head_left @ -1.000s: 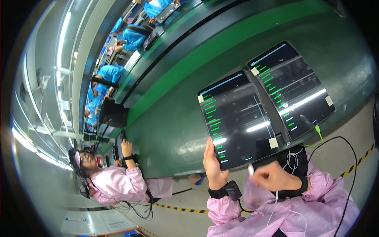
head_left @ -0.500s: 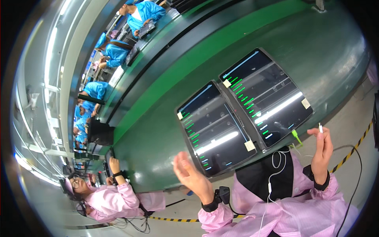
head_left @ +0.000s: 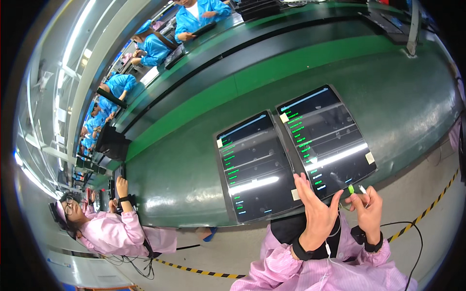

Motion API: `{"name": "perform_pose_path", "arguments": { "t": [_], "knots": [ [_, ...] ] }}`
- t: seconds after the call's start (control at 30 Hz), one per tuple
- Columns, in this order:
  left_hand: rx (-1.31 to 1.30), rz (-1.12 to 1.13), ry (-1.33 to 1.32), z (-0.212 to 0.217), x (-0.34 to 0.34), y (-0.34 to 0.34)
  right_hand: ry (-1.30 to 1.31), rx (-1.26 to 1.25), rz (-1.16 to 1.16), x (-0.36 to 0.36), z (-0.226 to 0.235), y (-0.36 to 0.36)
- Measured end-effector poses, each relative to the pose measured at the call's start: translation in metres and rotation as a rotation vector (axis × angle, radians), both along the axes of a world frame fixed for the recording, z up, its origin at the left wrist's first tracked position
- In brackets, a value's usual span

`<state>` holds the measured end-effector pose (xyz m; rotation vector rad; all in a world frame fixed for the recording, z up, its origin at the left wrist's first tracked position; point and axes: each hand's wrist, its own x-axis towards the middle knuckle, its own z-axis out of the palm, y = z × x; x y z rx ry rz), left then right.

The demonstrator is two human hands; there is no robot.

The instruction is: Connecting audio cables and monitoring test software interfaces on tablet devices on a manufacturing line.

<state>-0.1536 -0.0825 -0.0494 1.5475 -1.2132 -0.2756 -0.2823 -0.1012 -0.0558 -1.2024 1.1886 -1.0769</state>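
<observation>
Two dark tablets lie side by side, screens up with rows of green text: the left tablet [head_left: 257,165] and the right tablet [head_left: 327,140]. My left hand [head_left: 318,213] is open, fingers stretched over the near edge where the tablets meet; its thumb points at the green plug [head_left: 351,188]. That plug sits at the right tablet's near edge. My right hand [head_left: 370,213] is closed, with a white cable plug [head_left: 362,189] sticking up from its fingers. Its fingertips are close beside the green plug; whether they touch it I cannot tell.
Small pale sticky notes [head_left: 370,158] are stuck on both tablets. The green bench [head_left: 179,179] curves around them. A white earphone-like cord [head_left: 328,250] hangs over my lap. At left stands a person in pink [head_left: 109,230]; people in blue [head_left: 154,50] work across the bench.
My left hand has moved right, from the left tablet's near edge to the gap between the tablets. My right hand has come left and down with the white plug, close to the green plug.
</observation>
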Motion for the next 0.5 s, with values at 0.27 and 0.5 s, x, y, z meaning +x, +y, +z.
{"name": "perform_pose_path", "arguments": {
  "t": [0.27,0.5],
  "knots": [
    [0.017,-0.043,-0.019,0.005,0.004,-0.001,-0.132,0.113,0.166,-0.013,0.002,-0.008],
    [0.045,-0.035,-0.137,0.013,0.013,0.009,-0.002,0.068,0.016,-0.052,0.013,-0.007]
  ]
}}
